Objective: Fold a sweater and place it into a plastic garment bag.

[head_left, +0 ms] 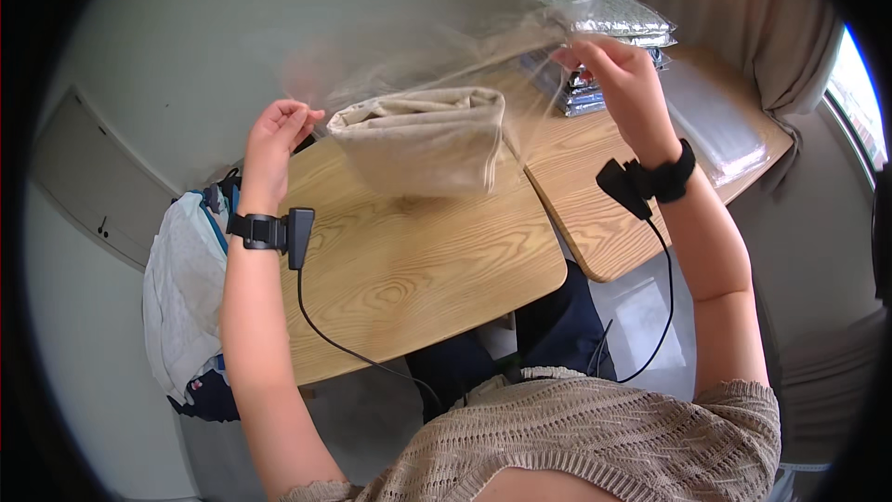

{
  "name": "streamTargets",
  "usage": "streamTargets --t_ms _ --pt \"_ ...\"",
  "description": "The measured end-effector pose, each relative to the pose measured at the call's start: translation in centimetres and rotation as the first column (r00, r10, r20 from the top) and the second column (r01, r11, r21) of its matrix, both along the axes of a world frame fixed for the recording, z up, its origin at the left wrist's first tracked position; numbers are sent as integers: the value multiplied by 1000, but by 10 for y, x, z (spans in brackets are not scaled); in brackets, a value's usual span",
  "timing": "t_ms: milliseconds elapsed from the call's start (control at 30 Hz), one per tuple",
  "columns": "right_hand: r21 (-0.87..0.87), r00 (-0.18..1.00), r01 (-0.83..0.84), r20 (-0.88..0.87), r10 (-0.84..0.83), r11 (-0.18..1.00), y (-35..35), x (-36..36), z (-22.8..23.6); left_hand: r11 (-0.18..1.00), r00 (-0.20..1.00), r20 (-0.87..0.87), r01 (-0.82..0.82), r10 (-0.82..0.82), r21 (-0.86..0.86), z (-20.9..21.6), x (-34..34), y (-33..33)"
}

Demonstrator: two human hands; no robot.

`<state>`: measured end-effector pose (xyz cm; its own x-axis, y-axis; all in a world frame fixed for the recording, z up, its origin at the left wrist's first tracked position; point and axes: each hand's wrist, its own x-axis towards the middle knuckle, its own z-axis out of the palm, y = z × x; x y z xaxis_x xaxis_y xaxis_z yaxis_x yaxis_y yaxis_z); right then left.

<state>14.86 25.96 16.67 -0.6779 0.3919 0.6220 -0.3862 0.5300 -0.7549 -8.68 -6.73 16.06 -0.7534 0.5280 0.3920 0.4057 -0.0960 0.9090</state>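
Note:
A folded beige cloth [423, 144] sits inside a clear plastic bag [534, 116], held up above the wooden table. My left hand [279, 135] pinches the bag's left edge, with thumb and fingertips pressed together beside the cloth. Higher up on the right, my right hand [618, 79] grips the bag's other edge between thumb and fingers. The bag's upper part is blurred by motion. Its folded layers of cloth face upward, and the lower part of the bundle hangs down over the tabletop.
Two wooden tables [400, 288] meet with a narrow gap. A stack of bagged folded items [609, 19] stands at the back right, with flat clear plastic bags [715, 135] near it. Clothes [186, 288] hang at the left. A cable [358, 353] runs from each wrist strap.

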Motion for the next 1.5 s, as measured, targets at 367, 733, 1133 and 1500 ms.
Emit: streamTargets --t_ms 367,733,1133,1500 --pt "-243 981 -192 -77 179 951 9 -71 -42 990 979 150 -144 140 15 -63 1 -22" --pt "-378 865 -473 -30 501 796 -29 -62 -83 1000 999 37 -12 12 7 -58 24 -20" --pt "-437 877 -415 40 478 798 -40 -64 -32 982 994 101 15 -35 190 -27 27 -39" --pt "-479 866 -278 251 433 833 -39 -85 -28 993 974 218 -79 58 90 -27 27 -45"
